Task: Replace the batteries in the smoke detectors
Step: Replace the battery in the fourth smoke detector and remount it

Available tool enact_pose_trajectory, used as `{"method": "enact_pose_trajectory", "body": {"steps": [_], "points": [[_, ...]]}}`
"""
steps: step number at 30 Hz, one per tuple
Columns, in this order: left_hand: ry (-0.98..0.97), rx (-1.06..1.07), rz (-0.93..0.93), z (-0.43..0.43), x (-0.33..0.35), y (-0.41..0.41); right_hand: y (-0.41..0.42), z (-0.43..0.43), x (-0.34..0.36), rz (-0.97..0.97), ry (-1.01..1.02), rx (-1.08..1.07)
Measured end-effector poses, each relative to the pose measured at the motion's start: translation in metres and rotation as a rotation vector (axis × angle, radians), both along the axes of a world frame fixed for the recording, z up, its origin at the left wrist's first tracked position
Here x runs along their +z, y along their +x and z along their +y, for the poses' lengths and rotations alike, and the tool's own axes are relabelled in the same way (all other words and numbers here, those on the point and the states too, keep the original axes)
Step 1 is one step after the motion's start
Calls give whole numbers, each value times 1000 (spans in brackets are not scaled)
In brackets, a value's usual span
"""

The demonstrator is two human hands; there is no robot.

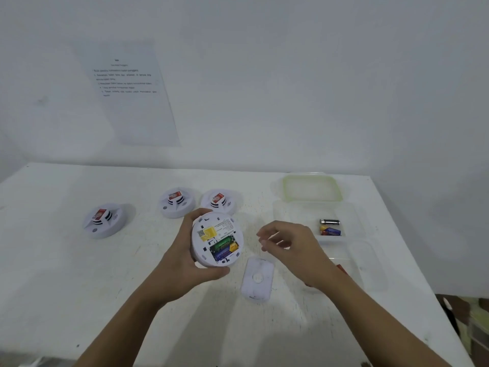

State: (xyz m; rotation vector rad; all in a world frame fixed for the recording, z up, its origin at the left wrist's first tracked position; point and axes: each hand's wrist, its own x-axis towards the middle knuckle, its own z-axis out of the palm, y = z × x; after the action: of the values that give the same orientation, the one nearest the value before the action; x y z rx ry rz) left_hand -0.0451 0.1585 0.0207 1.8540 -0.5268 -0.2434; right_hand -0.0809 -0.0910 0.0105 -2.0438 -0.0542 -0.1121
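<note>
Gripping the detector (pixel 211 234) in your L hand (pixel 182 263), back up, batts (pixel 225 247) showing; R hand (pixel 291 245) hovers just right, loosely curled, empty. Cover (pixel 257 279) lies between both wrists.

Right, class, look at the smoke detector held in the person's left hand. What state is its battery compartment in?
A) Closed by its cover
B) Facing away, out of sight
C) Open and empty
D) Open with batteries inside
D: the smoke detector gripped in the left hand has its back turned to the camera, and coloured batteries lie in its uncovered compartment.
</note>
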Motion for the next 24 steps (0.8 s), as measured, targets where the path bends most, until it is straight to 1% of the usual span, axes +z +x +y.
{"method": "enact_pose_trajectory", "body": {"steps": [3,6,9,12,16,19,22,24], "points": [[-9,-12,-9,-8,5,0,-3,5,14,-29,195,-46],[-46,-31,-33,-19,12,2,-7,11,25,-81,271,-53],[-88,-49,-51,-32,19,4,-12,15,30,-121,221,-45],[-91,-61,-87,-42,24,6,-14,16,31,-164,173,-58],[-104,-67,-98,-51,29,6,-16,11,34,-218,196,-131],[-108,-59,-107,-55,29,7,-17,6,37,-208,213,-166],[-117,-32,-114,-61,27,7,-17,3,37,-187,271,-168],[-138,-18,-105,-67,26,6,-18,3,37,-167,260,-184]]}}
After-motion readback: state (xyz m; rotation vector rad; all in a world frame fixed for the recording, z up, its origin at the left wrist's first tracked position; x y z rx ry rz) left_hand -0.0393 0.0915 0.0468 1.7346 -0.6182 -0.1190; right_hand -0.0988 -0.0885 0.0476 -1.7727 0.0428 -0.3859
